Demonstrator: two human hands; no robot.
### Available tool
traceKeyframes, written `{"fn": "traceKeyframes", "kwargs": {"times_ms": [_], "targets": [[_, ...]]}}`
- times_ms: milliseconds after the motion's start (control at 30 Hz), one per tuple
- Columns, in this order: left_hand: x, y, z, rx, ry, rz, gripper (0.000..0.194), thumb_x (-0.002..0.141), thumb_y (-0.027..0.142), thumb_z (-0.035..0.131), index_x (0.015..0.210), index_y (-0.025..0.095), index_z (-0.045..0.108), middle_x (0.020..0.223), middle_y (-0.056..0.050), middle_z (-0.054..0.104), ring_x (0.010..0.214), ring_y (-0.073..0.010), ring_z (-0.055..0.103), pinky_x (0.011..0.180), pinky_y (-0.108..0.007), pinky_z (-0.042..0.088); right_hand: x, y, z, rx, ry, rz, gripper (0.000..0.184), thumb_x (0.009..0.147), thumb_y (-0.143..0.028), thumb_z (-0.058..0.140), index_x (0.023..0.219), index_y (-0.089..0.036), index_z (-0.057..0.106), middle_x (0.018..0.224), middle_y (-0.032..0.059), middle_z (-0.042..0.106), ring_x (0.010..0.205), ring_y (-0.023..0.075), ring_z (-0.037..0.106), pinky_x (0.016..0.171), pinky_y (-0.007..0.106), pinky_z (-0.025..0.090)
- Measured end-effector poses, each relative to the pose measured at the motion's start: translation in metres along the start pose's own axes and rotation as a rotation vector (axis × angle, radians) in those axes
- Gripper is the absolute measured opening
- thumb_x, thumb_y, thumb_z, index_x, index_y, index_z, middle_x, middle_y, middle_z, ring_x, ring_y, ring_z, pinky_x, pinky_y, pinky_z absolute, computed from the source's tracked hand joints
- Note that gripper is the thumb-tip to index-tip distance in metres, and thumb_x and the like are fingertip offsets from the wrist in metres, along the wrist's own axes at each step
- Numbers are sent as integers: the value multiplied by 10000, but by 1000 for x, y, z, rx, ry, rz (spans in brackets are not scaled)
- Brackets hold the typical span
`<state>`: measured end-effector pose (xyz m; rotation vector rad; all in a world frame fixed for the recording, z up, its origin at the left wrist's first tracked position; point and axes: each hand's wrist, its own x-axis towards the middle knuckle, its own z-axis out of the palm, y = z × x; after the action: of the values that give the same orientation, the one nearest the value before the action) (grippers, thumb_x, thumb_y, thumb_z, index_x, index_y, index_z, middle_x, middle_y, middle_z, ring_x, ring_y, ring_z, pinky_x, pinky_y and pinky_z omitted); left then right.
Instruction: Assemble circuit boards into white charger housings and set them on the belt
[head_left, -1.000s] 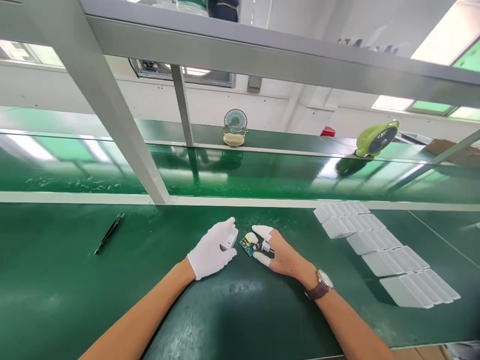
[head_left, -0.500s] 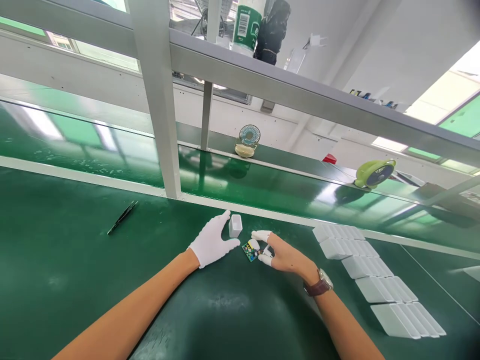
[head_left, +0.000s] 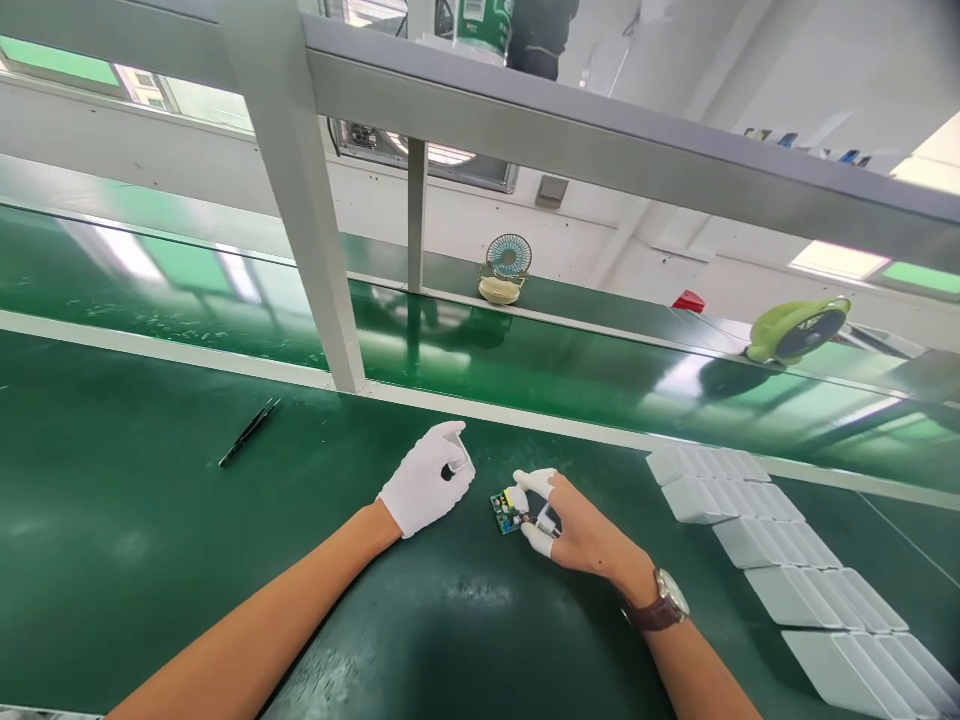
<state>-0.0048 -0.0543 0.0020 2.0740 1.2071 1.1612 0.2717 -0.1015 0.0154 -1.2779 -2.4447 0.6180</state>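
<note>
My left hand [head_left: 426,482], in a white glove, is closed around a small white plastic box [head_left: 463,460]; most of the box is hidden by the fingers and only part of its wall and rim shows. To the right, my right hand [head_left: 589,525], with white covers on its fingertips, grips a small green circuit board [head_left: 504,512] between thumb and fingers. Yellow and white components stand on the board. A white part [head_left: 547,520] shows under the curled fingers beside it. Board and box are apart, with a short gap between the hands.
Black tweezers [head_left: 250,432] lie on the green bench [head_left: 150,560] at the left. Rows of white plastic boxes [head_left: 795,590] line the right side. A metal post [head_left: 304,200] and shelf beam [head_left: 600,130] stand beyond the hands. Small fans [head_left: 506,268] sit behind.
My left hand was spread beside the upright white box; its fingers have now closed around it. My right hand still holds the circuit board, slightly further right in view. The camera view has shifted.
</note>
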Motion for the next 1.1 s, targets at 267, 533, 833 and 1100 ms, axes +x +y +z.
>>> {"fn": "traceKeyframes", "kwargs": {"times_ms": [267, 533, 833, 1100], "targets": [[-5, 3, -3, 136, -175, -144, 710, 755, 351, 771, 1409, 290, 500, 1425, -94, 574, 1358, -334, 503, 1097, -513, 438, 0, 6, -5, 11, -26, -15, 666, 862, -162, 600, 1503, -256, 447, 1442, 139, 540, 1398, 334, 459, 1060, 483, 507], [-3, -4, 1, 242, -264, -293, 935, 771, 405, 749, 1581, 333, 287, 1368, -53, 648, 1255, -338, 571, 1060, -488, 436, 1, -1, 0, -7, 53, -80, 758, 782, -113, 626, 1506, -197, 417, 1205, 149, 591, 1164, 311, 559, 971, 480, 545], [-9, 5, 2, 146, -253, -247, 891, 783, 293, 731, 1558, 333, 293, 1391, -37, 623, 1303, -298, 540, 1096, -445, 415, 1, -15, 0, 56, 135, -26, 629, 812, -82, 610, 1395, -277, 477, 1333, 102, 516, 765, 150, 599, 707, 361, 611], [-13, 6, 3, 156, -207, -165, 649, 737, 253, 757, 1339, 307, 522, 1309, -42, 637, 1206, -292, 592, 1037, -455, 465, 1, -21, 7, 123, 415, -122, 631, 856, -77, 581, 1429, -311, 456, 1374, 117, 511, 817, 165, 643, 577, 300, 593]]}}
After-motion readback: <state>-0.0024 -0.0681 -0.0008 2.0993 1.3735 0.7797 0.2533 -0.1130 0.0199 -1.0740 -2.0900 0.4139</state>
